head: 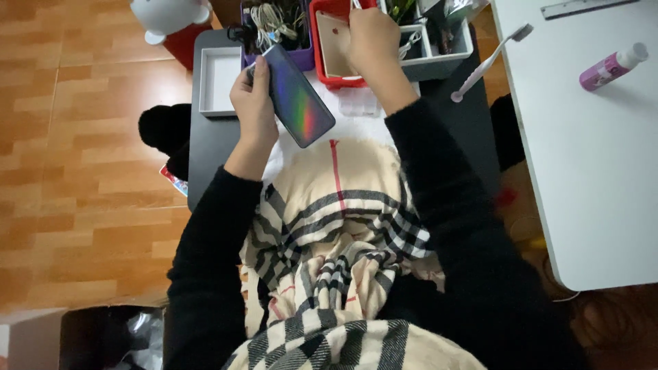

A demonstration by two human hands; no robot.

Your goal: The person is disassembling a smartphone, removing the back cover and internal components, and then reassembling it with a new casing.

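My left hand [252, 103] grips a dark smartphone [299, 96] with an iridescent sheen, held tilted above the small dark table [205, 147]. My right hand [372, 35] reaches into a red tray [319, 48] at the table's far side and rests on a gold-backed phone [332, 42] lying in it; whether the fingers grip it is hidden. Both arms wear black sleeves. A beige plaid scarf [336, 233] hangs below the camera and covers my lap.
A white open box [218, 81], a purple bin of cables [275, 27] and a grey organizer [435, 44] stand on the dark table. To the right is a white table [589, 151] with a toothbrush [490, 62], a pink bottle [612, 66] and a ruler [589, 7]. Wooden floor lies on the left.
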